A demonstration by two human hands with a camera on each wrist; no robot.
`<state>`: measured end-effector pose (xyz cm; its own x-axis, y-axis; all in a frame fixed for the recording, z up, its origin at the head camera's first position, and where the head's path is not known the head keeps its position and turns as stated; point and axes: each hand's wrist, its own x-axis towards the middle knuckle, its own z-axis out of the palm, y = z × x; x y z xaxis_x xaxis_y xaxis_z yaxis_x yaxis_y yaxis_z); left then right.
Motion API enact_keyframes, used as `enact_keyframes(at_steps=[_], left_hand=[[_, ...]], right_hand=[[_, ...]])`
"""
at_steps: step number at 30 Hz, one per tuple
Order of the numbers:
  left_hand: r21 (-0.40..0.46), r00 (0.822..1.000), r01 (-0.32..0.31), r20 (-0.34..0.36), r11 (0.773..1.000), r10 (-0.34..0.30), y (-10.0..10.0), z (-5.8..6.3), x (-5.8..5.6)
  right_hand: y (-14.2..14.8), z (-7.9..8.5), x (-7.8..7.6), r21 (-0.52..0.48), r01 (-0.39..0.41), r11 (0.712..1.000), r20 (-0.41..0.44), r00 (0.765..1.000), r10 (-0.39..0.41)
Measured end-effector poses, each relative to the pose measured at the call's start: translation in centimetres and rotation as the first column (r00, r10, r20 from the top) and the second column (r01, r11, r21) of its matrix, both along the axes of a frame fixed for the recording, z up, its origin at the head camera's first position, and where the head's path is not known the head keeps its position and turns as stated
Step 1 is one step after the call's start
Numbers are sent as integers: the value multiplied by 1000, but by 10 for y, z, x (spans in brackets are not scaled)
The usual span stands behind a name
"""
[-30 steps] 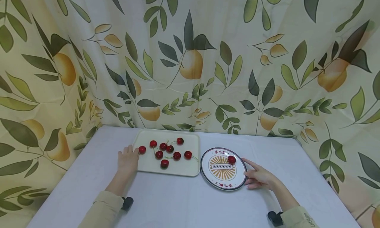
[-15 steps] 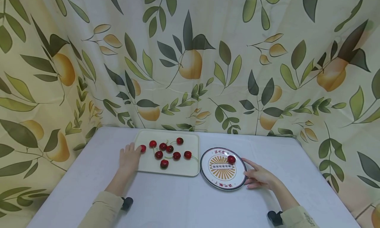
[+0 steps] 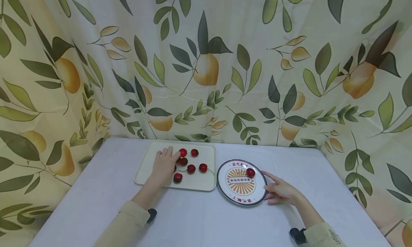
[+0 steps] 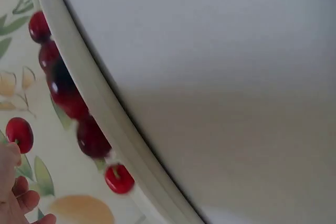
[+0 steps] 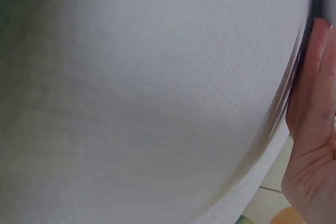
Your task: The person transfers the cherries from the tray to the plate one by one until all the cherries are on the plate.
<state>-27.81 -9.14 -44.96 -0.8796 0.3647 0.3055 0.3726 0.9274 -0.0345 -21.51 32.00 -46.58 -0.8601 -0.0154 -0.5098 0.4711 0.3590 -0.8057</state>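
In the head view my left hand (image 3: 163,165) is over the left half of a cream tray (image 3: 145,170). Its fingertips pinch a red cherry (image 3: 182,152), which the left wrist view shows at the tip of a digit. Several dark red cherries (image 3: 191,169) lie on the tray, some partly hidden by the hand. My right hand (image 3: 282,191) holds the right rim of a round plate (image 3: 225,189), thumb at the edge and fingers along the side. One cherry (image 3: 250,173) sits on this plate. The right wrist view shows the fingers (image 5: 310,87) along the plate's edge.
The plate stands close to the tray's right side, on a table with a white cloth (image 3: 199,218). A curtain (image 3: 206,107) with a fruit and leaf print hangs behind the table.
My left hand has taken a cherry at the tray's left side and carried it right, over the other cherries. The tray's left side is uncovered now. The right hand and the plate stay put.
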Motion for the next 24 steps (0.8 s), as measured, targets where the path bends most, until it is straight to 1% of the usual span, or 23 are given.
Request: enact_keyframes(at_steps=[1, 5, 7, 12, 16, 19, 24], left_hand=[[-5, 1000, 16, -15, 1000, -16, 7, 0, -1], [-20, 996, 76, -37, 997, -76, 38, -3, -1], [-35, 994, 106, -32, 994, -107, 53, -5, -1], [-83, 988, 152, 26, 985, -151, 94, -9, -2], [-114, 980, 192, 78, 975, -184, 125, -13, 0], [-157, 976, 211, 94, 965, -198, 145, -17, 1], [-221, 978, 202, 92, 954, -186, 167, -21, 2]], right_hand=[[0, 0, 0, 1, 3, 1000, 0, 1000, -3], [0, 1, 0, -1, 5, 1000, -1, 1000, -5], [0, 1, 0, -4, 5, 1000, 0, 1000, -5], [-1, 0, 0, -12, 8, 1000, 5, 1000, -8], [0, -2, 1, -7, 14, 1000, 7, 1000, -14], [1, -3, 0, -1, 15, 1000, 6, 1000, -15], [2, -4, -1, -6, 15, 1000, 0, 1000, -15]])
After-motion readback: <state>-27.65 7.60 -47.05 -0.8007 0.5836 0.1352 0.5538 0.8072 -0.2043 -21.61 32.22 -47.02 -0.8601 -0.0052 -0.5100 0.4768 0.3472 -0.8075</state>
